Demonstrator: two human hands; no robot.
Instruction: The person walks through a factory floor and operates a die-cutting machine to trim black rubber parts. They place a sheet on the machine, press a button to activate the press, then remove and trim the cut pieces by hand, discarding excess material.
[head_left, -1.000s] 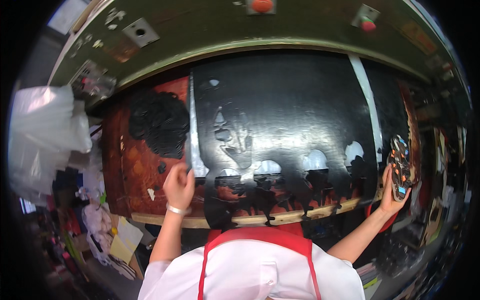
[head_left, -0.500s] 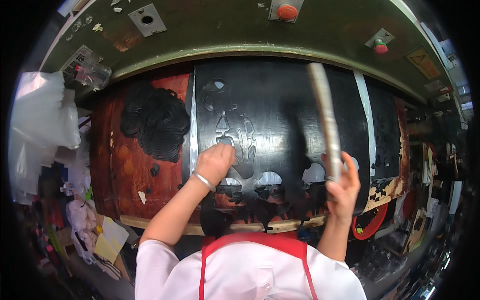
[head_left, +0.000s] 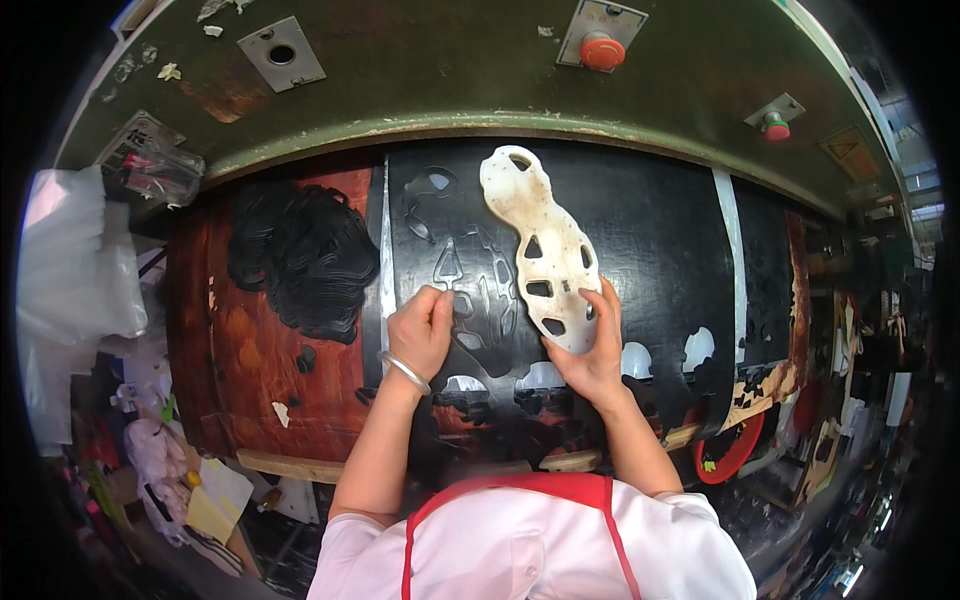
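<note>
Right hand [head_left: 592,352] grips the lower end of a long cream-white cutting die with dark openings [head_left: 541,248], fingers closed around its edge, laying it flat on the wide black sheet [head_left: 640,250] spread over the reddish-brown worktop [head_left: 265,380]. Left hand [head_left: 421,330] presses down on the same sheet just left of the die, fingers bunched together. A heap of black cut-out pieces [head_left: 300,255] lies further left, well apart from both hands.

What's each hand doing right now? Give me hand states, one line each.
Left hand: curled, fingertips pressing the black sheet, holding nothing.
Right hand: holding the white die at its lower end.
</note>
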